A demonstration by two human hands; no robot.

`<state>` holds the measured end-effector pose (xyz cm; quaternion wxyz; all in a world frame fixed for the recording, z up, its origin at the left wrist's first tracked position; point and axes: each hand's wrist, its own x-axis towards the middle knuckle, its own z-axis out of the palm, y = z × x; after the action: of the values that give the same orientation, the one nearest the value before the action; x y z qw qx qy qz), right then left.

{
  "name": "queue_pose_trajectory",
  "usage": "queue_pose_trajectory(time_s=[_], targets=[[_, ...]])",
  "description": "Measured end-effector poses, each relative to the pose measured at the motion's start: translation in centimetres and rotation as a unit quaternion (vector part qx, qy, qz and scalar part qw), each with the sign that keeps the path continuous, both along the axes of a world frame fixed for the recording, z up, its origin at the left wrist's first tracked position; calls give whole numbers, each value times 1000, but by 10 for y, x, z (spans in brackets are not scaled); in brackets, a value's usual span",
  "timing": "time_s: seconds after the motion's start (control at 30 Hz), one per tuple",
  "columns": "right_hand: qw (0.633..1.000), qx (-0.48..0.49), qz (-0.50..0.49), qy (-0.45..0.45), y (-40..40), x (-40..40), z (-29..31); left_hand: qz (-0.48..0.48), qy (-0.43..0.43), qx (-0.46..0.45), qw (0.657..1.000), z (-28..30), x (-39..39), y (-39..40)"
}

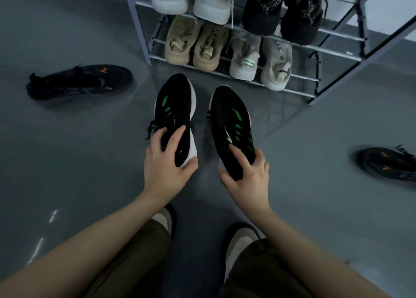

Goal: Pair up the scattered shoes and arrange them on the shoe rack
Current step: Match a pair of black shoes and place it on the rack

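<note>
While both arms reach toward the shoe rack:
Left hand: grip around left green-striped black sneaker's heel.
Right hand: grip around right green-striped black sneaker's heel.
Position: side by side before the rack, seemingly just above the floor.

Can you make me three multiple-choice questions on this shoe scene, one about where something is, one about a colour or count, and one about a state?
1. Where does the black shoe with orange marks on the person's left lie?
A. on the floor beside the rack
B. on the rack's lower shelf
C. in the left hand

2. What colour are the stripes on the two held shoes?
A. red
B. green
C. yellow

3. What is the right hand doing?
A. hanging idle
B. pressing the floor
C. gripping a shoe's heel end

Answers:
1 A, it lies on the grey floor left of the shoe rack.
2 B, green marks show on the left-hand shoe and right-hand shoe.
3 C, as does the left hand.
</note>
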<state>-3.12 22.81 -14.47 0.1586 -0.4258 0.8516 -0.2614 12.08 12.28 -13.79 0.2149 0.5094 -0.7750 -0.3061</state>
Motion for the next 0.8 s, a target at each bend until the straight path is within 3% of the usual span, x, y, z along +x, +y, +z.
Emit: queue_pose_trajectory(time_s=[0.2,0.8], targets=[[997,-67,17,36,7,3,54,-24,44,-96,994,54,-2,15],[946,-310,5,88,-30,-1,261,27,184,-250,950,239,-8,-3]])
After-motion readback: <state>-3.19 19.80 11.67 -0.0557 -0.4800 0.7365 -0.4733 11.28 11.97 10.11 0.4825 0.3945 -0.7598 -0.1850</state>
